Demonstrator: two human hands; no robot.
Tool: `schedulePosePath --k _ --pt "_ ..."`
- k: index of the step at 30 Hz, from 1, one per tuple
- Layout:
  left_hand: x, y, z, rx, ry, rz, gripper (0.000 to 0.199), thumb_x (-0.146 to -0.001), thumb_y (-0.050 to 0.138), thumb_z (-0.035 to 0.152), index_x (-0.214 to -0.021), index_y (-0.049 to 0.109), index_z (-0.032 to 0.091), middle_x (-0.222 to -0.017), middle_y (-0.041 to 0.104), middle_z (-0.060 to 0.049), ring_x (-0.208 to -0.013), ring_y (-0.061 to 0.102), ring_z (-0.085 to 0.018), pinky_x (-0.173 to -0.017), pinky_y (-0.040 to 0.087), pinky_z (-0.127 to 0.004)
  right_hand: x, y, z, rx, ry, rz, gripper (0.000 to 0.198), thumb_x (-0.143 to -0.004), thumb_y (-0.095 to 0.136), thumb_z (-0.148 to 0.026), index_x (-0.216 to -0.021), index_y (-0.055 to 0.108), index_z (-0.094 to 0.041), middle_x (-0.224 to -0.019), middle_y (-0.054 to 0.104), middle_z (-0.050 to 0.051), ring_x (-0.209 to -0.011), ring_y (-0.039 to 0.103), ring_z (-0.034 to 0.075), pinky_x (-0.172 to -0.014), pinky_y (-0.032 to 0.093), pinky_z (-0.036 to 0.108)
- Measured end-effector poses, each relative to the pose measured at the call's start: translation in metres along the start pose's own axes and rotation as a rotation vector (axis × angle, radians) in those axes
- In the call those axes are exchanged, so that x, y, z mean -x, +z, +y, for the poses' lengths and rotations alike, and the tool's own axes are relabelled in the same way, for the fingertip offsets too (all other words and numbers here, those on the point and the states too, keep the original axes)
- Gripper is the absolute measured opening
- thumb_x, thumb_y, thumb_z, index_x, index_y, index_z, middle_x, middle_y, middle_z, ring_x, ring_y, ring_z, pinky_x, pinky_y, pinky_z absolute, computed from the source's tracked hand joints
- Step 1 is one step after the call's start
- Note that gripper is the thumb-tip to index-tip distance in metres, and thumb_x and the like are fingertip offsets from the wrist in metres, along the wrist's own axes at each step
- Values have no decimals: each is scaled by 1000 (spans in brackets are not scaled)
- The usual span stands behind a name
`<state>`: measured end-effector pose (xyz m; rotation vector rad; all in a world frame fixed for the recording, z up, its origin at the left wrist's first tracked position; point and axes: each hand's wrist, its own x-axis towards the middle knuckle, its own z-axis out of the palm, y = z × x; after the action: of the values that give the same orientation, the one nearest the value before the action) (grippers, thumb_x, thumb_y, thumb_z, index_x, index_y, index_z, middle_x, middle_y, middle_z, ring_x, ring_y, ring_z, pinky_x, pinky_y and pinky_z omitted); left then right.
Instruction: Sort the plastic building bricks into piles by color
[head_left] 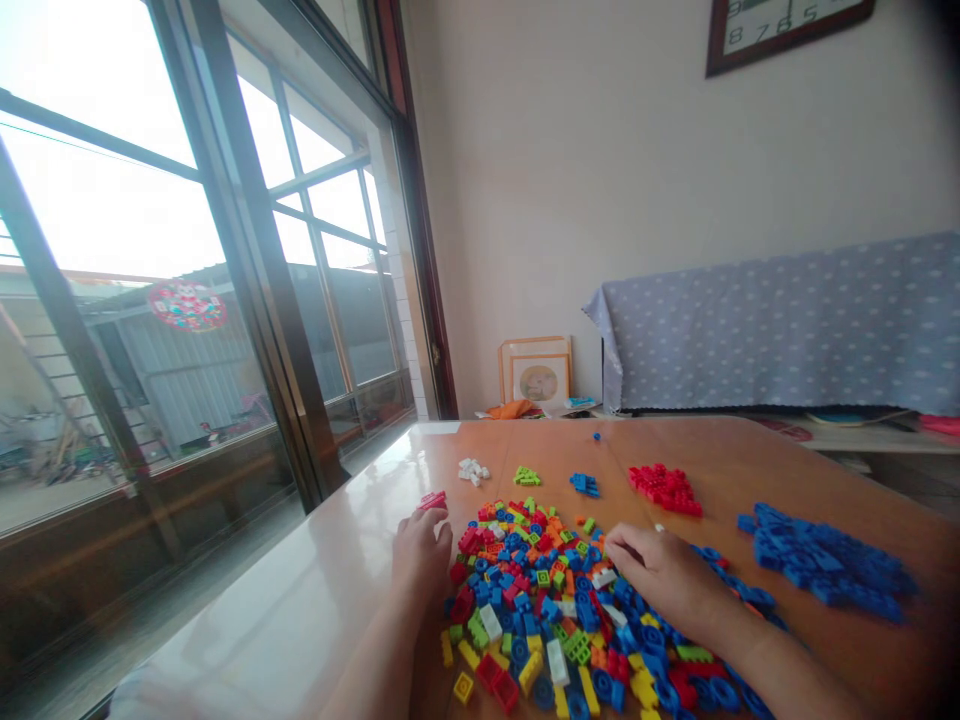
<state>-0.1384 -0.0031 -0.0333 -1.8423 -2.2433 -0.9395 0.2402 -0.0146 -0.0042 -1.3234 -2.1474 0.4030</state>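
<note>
Brown wooden counter (682, 445) fills my remote view, and its middle carries the large heap of mixed-colour plastic bricks (543, 578), which I judge is most of what's left. Set apart at right is a broad pile of blue plastic bricks (825, 560). My right hand (652, 568) curls over the heap's edge, my left hand (424, 545) bends loosely beside it; I cannot tell what either grips. Beyond sit a cluster of red plastic bricks (666, 490), then small single-colour groups: white plastic bricks (472, 471), blue plastic pieces (584, 485), pink plastic bricks (432, 500) by my left fingertips, lime-green plastic bricks (526, 477); lastly, one tiny blue piece (597, 437).
</note>
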Motion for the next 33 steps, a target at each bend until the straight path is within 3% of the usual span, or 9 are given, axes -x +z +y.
schedulePosePath --k 4,9,17,22,27,33 --pt "6 -5 19 107 81 -113 23 -91 60 38 -96 77 24 -104 74 -8 -105 64 -27 -89 46 -35 0 -1 -3 -16 -13 6 32 -99 42 -41 -82 63 -24 -73 70 0 -72 65 19 -65 37 28" --pt "10 -15 34 60 -11 -187 28 -83 66 50 -93 76 25 -113 73 -9 -116 61 -32 -94 43 -38 0 -1 -5 -39 -17 -18 31 -99 40 -41 -80 60 -25 -75 72 0 -73 66 20 -66 38 28" --pt "8 -9 31 2 -7 -193 23 -86 64 45 -90 78 27 -108 75 -8 -111 63 -32 -93 43 -40 2 -1 -7 -32 11 -21 27 -98 43 -37 -81 60 -25 -75 73 -1 -72 66 19 -64 36 27" --pt "6 -2 24 162 4 -101 19 -88 64 38 -97 74 25 -106 76 -7 -104 67 -28 -88 46 -36 3 -1 -10 -38 -2 -9 27 -98 45 -35 -82 63 -25 -79 73 0 -76 67 18 -66 37 26" --pt "3 1 32 256 242 -29 21 -92 58 39 -104 68 25 -104 75 -7 -100 68 -25 -88 50 -36 3 0 -18 -59 -3 -5 27 -98 47 -32 -81 67 -23 -78 73 1 -74 67 16 -67 39 24" --pt "14 -17 78 249 455 -30 32 -96 55 38 -124 60 24 -117 71 -10 -111 67 -29 -94 54 -46 3 3 -23 -160 -20 62 20 -95 54 -32 -93 72 -23 -86 73 1 -81 66 17 -72 42 25"
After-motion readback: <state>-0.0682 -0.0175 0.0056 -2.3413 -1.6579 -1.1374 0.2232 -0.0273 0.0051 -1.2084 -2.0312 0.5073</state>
